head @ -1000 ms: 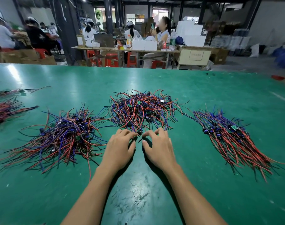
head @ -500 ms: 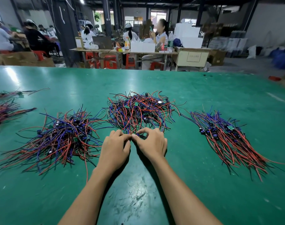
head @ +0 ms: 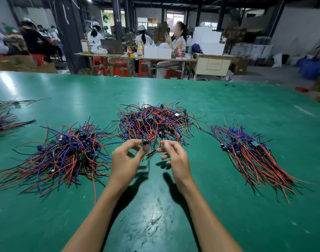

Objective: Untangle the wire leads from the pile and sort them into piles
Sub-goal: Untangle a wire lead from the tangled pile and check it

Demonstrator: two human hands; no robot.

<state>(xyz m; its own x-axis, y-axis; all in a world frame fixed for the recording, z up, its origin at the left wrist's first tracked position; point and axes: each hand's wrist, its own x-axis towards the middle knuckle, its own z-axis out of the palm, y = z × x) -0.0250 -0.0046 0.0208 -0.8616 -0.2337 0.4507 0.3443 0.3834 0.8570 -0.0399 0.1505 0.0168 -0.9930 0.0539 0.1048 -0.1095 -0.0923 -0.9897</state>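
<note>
Head | 3 wire piles (head: pixel 156 122) on table (head: pixel 228 106) | left hand (head: pixel 125 160) pinches one lead (head: pixel 146 143) | right hand (head: pixel 175 159) pinches its wires

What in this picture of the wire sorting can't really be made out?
- Head view: the small dark part pinched by the left hand is motion-blurred; its type is unclear.
- What the right hand pinches is blurred too, so it is uncertain.
- The wire bundles at the far left are cut off by the frame edge.
- The label on the beige cabinet is too small to read.

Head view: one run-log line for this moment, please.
left hand: pinches wire lead | right hand: pinches its wires | centre pile: tangled
</note>
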